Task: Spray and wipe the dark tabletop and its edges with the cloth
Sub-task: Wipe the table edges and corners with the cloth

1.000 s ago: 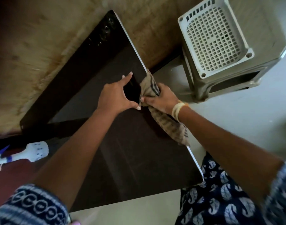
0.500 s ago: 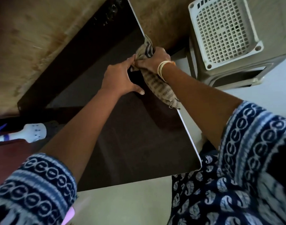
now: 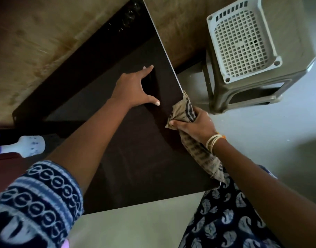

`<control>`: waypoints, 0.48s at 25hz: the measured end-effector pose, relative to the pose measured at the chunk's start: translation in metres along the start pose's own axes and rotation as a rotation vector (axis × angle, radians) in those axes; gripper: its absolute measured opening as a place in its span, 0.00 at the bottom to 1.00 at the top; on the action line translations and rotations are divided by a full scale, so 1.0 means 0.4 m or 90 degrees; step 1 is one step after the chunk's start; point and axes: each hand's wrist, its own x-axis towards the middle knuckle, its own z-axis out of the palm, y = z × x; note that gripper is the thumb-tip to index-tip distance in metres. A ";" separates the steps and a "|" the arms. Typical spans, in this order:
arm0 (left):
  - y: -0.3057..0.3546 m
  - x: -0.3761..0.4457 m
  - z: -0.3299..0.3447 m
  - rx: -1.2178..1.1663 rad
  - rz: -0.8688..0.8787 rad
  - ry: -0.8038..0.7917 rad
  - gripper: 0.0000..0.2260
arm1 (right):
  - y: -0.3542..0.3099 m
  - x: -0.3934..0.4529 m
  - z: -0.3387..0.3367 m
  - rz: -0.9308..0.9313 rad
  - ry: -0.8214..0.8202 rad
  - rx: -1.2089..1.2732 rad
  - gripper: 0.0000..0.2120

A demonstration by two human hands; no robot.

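The dark tabletop (image 3: 135,158) fills the middle of the head view, with a pale strip along its right edge (image 3: 164,45). My left hand (image 3: 134,88) lies flat on the top, fingers spread, a little left of that edge. My right hand (image 3: 196,124) grips a bunched tan cloth with dark stripes (image 3: 184,110) and holds it wrapped against the right edge of the table. The cloth's loose tail hangs down under my wrist. A white spray bottle (image 3: 28,145) lies on its side at the far left.
A pale plastic stool with a lattice seat (image 3: 241,40) stands on the grey floor close to the table's right edge. A worn tan wall (image 3: 37,42) runs behind the table. A reddish surface (image 3: 5,163) sits under the spray bottle.
My right hand slid the cloth up the right edge, then back down towards me. My left hand stayed flat on the top.
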 end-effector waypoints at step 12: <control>-0.108 0.208 -0.126 -0.063 -0.130 -0.033 0.56 | -0.324 0.389 0.038 -0.005 -0.029 -0.016 0.41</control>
